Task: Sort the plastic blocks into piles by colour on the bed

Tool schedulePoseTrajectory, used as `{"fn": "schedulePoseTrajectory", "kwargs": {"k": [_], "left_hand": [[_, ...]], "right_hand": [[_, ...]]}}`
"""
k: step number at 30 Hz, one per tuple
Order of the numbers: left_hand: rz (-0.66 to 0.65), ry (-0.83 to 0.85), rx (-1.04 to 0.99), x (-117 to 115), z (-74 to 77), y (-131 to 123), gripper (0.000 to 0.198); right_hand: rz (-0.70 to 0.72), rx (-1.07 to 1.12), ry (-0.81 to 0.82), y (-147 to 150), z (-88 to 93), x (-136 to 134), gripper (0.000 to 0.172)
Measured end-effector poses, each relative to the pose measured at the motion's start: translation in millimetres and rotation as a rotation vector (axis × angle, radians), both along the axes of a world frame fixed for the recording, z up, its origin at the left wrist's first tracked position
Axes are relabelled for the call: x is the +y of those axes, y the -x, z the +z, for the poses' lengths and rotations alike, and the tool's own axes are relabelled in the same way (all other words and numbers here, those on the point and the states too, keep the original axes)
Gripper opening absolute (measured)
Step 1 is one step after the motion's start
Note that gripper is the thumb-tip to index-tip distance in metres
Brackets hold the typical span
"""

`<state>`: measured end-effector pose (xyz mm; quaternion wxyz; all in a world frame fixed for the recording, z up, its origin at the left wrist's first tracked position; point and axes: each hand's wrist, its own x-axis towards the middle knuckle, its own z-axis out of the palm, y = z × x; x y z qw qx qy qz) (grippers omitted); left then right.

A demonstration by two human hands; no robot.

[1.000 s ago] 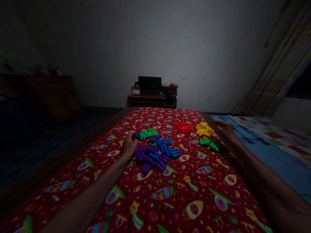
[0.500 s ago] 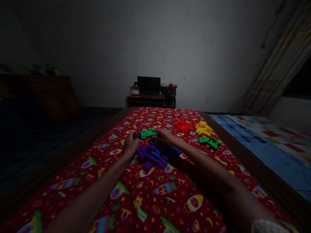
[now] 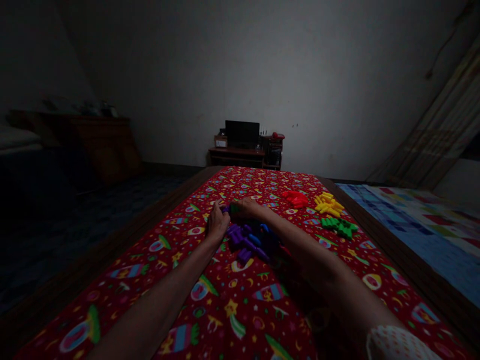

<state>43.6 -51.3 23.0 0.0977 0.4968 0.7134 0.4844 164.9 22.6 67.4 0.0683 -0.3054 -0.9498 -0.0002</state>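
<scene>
My left hand [image 3: 217,221] is closed around a purple plastic block [image 3: 225,209], on the far side of a loose heap. Close beside it, my right hand [image 3: 247,208] curls over green plastic blocks [image 3: 234,206], which are mostly hidden under its fingers. Just nearer than both hands lies the heap of purple blocks [image 3: 245,243], with blue blocks [image 3: 264,229] mixed in at its right, partly in the shadow of my right forearm.
Right of my hands lie separate piles of red pieces [image 3: 296,199], yellow pieces [image 3: 329,204] and green pieces [image 3: 339,226]. A red patterned cloth [image 3: 210,305] covers the table. Beyond stands a desk with a monitor [image 3: 242,134]; a bedspread [image 3: 397,235] lies to the right.
My right hand has moved left toward my left hand and now covers the green blocks that showed between them. The whole view has shifted, so everything sits further right.
</scene>
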Motion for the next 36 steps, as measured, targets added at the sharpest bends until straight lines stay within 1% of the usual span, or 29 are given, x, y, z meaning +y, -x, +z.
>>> {"fn": "schedulePoseTrajectory", "kwargs": {"k": [4,9,10,12,16,18,20,24,26,28,30,32,34,36], "left_hand": [[-0.001,0.015,0.013,-3,2.3,-1,0.046],[-0.026,0.024,0.013,-2,1.9,0,0.045],[-0.034,0.030,0.014,-1,1.7,1,0.046],[-0.057,0.039,0.021,0,1.2,2,0.046],[-0.107,0.030,0.064,-1,1.1,3,0.047],[-0.117,0.028,0.087,-2,0.6,4,0.046],[-0.118,0.021,0.099,-2,-0.6,4,0.045],[-0.110,-0.015,0.116,1,-4.7,6,0.042],[-0.112,-0.028,0.115,3,-6.1,7,0.042],[-0.122,-0.031,0.111,5,-6.5,8,0.041],[-0.125,-0.022,0.113,6,-6.3,9,0.040],[-0.119,-0.009,0.129,6,-5.9,9,0.040],[-0.115,-0.002,0.143,6,-5.4,9,0.041],[-0.121,-0.006,0.152,6,-4.5,8,0.042]], "right_hand": [[0.051,0.137,-0.007,-19,0.9,-14,0.032],[0.217,0.343,0.121,-38,4.4,-31,0.021],[0.236,0.380,0.133,-42,4.6,-35,0.019],[0.228,0.452,0.151,-51,5.7,-44,0.017],[0.135,0.609,0.152,-81,13.3,-58,0.022],[0.055,0.663,0.128,-105,18.3,-61,0.027],[-0.071,0.672,0.088,-136,22.0,-61,0.033],[-0.341,0.573,-0.024,-210,23.1,-63,0.037],[-0.432,0.493,-0.040,-244,21.2,-67,0.036],[-0.494,0.395,-0.053,-270,18.1,-70,0.034],[-0.541,0.288,-0.071,-288,13.6,-71,0.030],[-0.592,0.226,-0.102,-298,8.1,-68,0.025],[-0.644,0.241,-0.152,-301,3.6,-63,0.023],[-0.681,0.316,-0.202,-299,2.6,-60,0.023]]}}
